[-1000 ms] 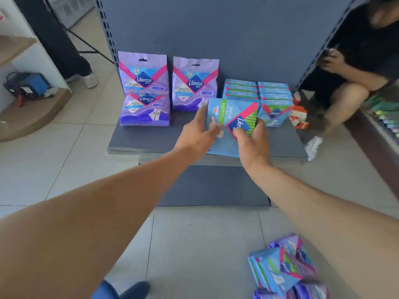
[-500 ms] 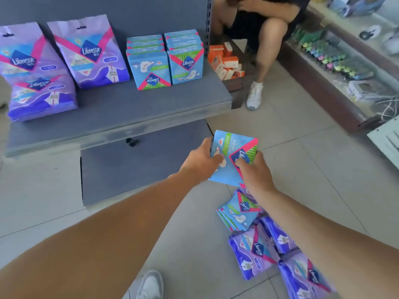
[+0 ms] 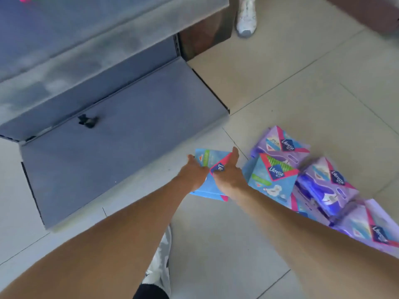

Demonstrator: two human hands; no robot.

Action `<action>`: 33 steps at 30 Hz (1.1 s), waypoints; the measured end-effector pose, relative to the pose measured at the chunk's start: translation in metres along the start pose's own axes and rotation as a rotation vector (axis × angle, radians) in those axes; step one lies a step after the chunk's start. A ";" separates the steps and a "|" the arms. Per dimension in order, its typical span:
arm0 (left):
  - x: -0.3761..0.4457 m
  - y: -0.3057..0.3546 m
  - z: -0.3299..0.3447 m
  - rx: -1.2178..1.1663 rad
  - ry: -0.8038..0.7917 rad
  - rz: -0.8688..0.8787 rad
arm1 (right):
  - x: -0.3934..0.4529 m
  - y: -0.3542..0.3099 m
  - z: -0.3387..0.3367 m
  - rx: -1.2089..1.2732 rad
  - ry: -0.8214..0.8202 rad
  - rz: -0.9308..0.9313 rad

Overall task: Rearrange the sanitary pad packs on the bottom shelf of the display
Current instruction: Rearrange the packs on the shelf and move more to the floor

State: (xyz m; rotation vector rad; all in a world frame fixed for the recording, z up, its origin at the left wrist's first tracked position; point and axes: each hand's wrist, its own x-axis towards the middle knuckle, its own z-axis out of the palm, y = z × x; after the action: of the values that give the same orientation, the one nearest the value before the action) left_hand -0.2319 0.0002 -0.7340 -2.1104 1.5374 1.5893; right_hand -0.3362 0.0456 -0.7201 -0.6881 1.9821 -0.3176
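The left hand (image 3: 194, 172) and the right hand (image 3: 228, 176) together grip one blue pack (image 3: 210, 186), fingers curled over its left and right edges, thumbs on its printed face. They hold it low over the tiled floor (image 3: 280, 83), just left of the heap of packs (image 3: 313, 184), and I cannot tell whether its lower edge touches the tiles.

This one head view looks steeply down. The heap lies on the floor to the right of the held pack: a second blue pack (image 3: 273, 182) nearest the right hand, with purple packs (image 3: 328, 184) beyond and beside it, some overlapping, and more running under the right forearm toward the picture's edge. The bottom shelf (image 3: 86, 35) sits well up and left of the heap, and the part in view is bare grey, apart from a sliver of pink and green at the top-left corner. Below it is the grey base panel (image 3: 121, 152) of the display. A white shoe (image 3: 246, 16) stands beyond the shelf's right end, and another shoe (image 3: 159, 266) shows between the forearms.

Judging from this, the job is far from done: several packs are off the shelf, on the floor, and one is in hand. Each would have to be placed on the shelf and lined up by colour.
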 end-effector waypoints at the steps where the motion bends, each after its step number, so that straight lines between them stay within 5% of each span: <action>1: 0.014 -0.009 0.006 0.010 -0.022 0.007 | 0.014 0.006 0.013 0.013 0.003 0.023; 9: 0.114 -0.041 0.032 0.154 -0.085 0.124 | 0.103 0.029 0.078 0.137 0.099 0.100; 20: 0.157 -0.039 0.054 0.317 -0.081 0.351 | 0.154 0.043 0.077 0.000 0.176 0.082; 33: 0.111 -0.014 0.030 1.046 0.020 0.464 | 0.116 0.019 0.041 -0.693 0.137 -0.244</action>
State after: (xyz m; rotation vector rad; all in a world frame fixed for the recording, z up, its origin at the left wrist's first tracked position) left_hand -0.2468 -0.0474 -0.8385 -1.2290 2.2543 0.5173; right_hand -0.3491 -0.0052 -0.8332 -1.3808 2.1414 0.2061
